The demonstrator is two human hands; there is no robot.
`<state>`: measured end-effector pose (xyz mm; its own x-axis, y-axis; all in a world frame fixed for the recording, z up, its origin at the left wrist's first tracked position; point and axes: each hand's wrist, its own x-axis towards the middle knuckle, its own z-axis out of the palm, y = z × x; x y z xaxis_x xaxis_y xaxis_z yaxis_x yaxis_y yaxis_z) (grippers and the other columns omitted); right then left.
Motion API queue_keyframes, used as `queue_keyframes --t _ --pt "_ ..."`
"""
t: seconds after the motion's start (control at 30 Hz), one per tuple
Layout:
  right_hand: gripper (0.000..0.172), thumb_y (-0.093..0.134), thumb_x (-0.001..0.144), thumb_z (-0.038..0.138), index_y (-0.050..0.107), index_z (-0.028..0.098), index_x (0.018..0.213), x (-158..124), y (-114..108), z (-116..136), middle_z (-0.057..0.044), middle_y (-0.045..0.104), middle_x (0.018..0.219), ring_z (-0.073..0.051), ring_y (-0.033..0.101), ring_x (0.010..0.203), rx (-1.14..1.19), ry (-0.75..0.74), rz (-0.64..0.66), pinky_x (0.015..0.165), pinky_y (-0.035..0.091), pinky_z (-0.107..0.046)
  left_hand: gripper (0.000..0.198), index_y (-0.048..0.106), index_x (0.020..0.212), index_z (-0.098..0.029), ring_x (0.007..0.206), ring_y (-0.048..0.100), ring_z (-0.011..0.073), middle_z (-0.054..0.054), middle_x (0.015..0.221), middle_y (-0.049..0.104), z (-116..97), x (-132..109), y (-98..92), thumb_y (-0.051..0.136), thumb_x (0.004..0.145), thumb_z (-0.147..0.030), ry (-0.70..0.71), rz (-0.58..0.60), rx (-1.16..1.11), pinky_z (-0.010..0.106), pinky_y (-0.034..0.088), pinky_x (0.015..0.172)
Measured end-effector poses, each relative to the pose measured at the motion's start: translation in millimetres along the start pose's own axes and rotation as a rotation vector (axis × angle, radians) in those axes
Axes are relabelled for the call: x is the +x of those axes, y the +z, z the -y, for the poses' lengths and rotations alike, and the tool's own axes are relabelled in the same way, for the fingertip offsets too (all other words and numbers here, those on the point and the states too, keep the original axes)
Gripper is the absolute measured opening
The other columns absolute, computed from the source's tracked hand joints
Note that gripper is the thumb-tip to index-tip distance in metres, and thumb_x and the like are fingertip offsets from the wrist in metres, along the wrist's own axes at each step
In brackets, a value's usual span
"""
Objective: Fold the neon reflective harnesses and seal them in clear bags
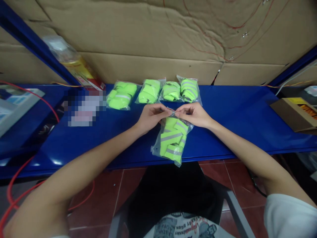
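Observation:
A clear plastic bag (172, 138) holds folded neon-yellow straps with grey reflective stripes. My left hand (153, 115) pinches the bag's top edge from the left. Close beside it, my right hand (192, 114) pinches the same edge from the right, so the fingertips of both hands nearly meet. The bag hangs toward me over the front part of the blue table, its lower end near the table's edge. Whether the bag's mouth is sealed I cannot tell.
Several similar filled bags (149, 91) stand in a row along the back of the blue table (230, 112). A yellow-labelled bottle (74, 64) leans at the back left. An open cardboard box (294, 114) sits at the right. Red tubing (15, 188) runs at the left.

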<state>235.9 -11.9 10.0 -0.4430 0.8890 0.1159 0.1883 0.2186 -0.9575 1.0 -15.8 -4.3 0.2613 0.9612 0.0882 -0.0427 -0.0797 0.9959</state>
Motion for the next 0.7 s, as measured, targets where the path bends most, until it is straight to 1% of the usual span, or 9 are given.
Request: queue_keyframes --t 0.07,0.1,0.2,0.23,0.3,0.43,0.53,0.6,0.7 --pt "0.036 0.09 0.08 0.051 0.082 0.017 0.09 0 -3 -1 -0.001 0.074 0.07 -0.009 0.055 0.054 -0.039 -0.014 0.023 0.05 0.042 -0.024 0.034 0.08 0.08 -0.018 0.071 0.073 0.0168 0.007 0.093 0.083 -1 1 -0.9 0.096 0.071 -0.047 -0.032 -0.01 0.006 0.023 0.056 0.054" --pt "0.035 0.089 0.082 0.051 0.082 0.017 0.089 0 -4 -1 -0.001 0.074 0.07 -0.01 0.055 0.054 -0.057 -0.027 0.037 0.051 0.042 -0.024 0.035 0.081 0.081 -0.018 0.07 0.073 0.0168 0.007 0.09 0.082 -2 1 -1.8 0.096 0.071 -0.047 -0.066 0.007 0.01 0.022 0.055 0.052" --pt "0.034 0.085 0.086 0.051 0.083 0.017 0.092 -1 -3 -2 -0.002 0.075 0.074 -0.009 0.054 0.055 -0.094 -0.077 0.061 0.052 0.042 -0.025 0.037 0.084 0.084 -0.017 0.061 0.069 0.0153 0.006 0.076 0.078 -5 4 -5.8 0.097 0.07 -0.049 -0.159 0.105 0.031 0.022 0.053 0.049" --pt "0.034 0.084 0.088 0.051 0.083 0.017 0.093 -2 -2 -2 -0.002 0.075 0.075 -0.009 0.054 0.056 -0.104 -0.088 0.064 0.053 0.042 -0.025 0.037 0.084 0.082 -0.017 0.058 0.067 0.0145 0.006 0.073 0.077 -5 4 -7.2 0.097 0.07 -0.05 -0.166 0.125 0.042 0.023 0.053 0.049" --pt "0.033 0.082 0.09 0.05 0.083 0.017 0.095 -2 1 0 -0.003 0.075 0.076 -0.01 0.055 0.059 -0.121 -0.094 0.061 0.054 0.042 -0.025 0.037 0.084 0.08 -0.017 0.057 0.066 0.0135 0.006 0.073 0.077 -4 5 -9.4 0.096 0.072 -0.051 -0.131 0.133 0.069 0.023 0.054 0.051" --pt "0.035 0.086 0.087 0.05 0.084 0.016 0.093 -2 0 2 -0.003 0.076 0.074 -0.01 0.056 0.058 -0.111 -0.067 0.037 0.053 0.042 -0.025 0.04 0.085 0.081 -0.016 0.06 0.067 0.0144 0.007 0.075 0.078 0 5 -9.7 0.095 0.073 -0.054 0.001 0.076 0.105 0.025 0.054 0.055" --pt "0.036 0.087 0.086 0.053 0.083 0.017 0.088 -1 -7 3 -0.001 0.074 0.071 -0.009 0.054 0.049 -0.061 0.011 0.065 0.046 0.042 -0.024 0.042 0.084 0.081 -0.016 0.065 0.068 0.0153 0.006 0.077 0.079 2 5 -7.8 0.095 0.072 -0.056 0.074 -0.011 0.083 0.025 0.054 0.059" --pt "0.038 0.086 0.086 0.056 0.082 0.018 0.086 0 -12 3 0.0 0.073 0.069 -0.008 0.054 0.046 -0.008 0.076 0.073 0.042 0.045 -0.024 0.043 0.083 0.082 -0.017 0.069 0.069 0.015 0.006 0.08 0.079 2 6 -6.6 0.096 0.071 -0.056 0.092 -0.068 0.048 0.025 0.055 0.063" --pt "0.044 0.092 0.078 0.058 0.084 0.016 0.092 2 -17 2 -0.002 0.075 0.073 -0.011 0.062 0.05 0.104 0.147 0.013 0.042 0.054 -0.024 0.045 0.082 0.082 -0.017 0.067 0.067 0.0136 0.005 0.079 0.078 3 7 -5.6 0.097 0.07 -0.058 0.055 -0.147 -0.013 0.024 0.053 0.06"
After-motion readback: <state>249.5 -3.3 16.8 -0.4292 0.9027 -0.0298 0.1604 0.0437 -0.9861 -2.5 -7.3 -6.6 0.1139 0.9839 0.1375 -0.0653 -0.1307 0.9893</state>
